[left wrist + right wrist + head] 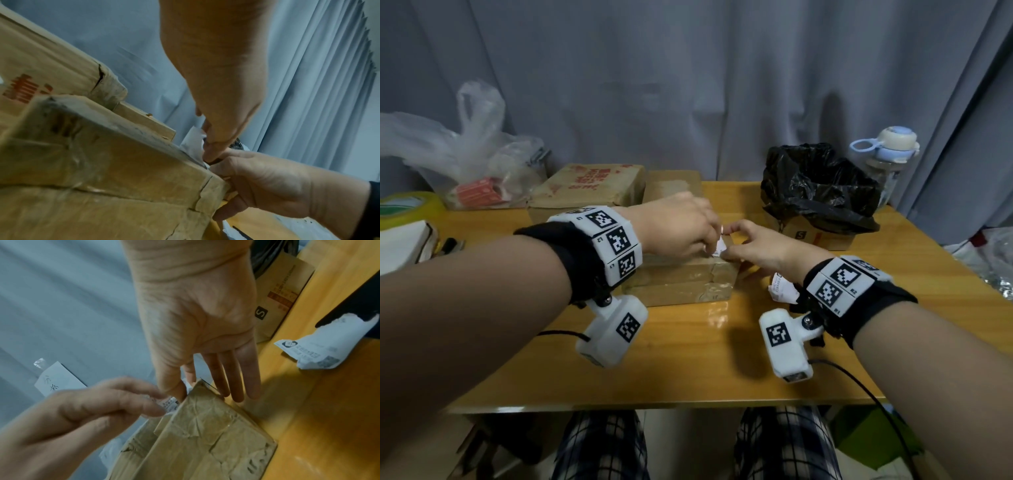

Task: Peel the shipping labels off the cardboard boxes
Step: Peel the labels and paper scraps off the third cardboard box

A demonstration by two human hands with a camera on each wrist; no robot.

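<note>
A flat, tape-wrapped cardboard box [681, 286] lies at the middle of the wooden table. At its far right corner a white shipping label [721, 245] stands partly lifted off the top. My left hand [717, 241] reaches over the box and pinches that label; in the left wrist view the fingertips [207, 146] grip the white paper [192, 141]. My right hand [736, 245] holds the same corner, thumb on top and straight fingers [236, 378] down the box's side [205, 434]. In the right wrist view the label [170, 404] shows between my left hand's fingertips.
A crumpled peeled label [782, 289] lies on the table by my right wrist. A small box lined with a black bag [818, 195] stands back right, beside a water bottle [887, 157]. Two more cardboard boxes [589, 186] and a plastic bag [465, 147] stand back left.
</note>
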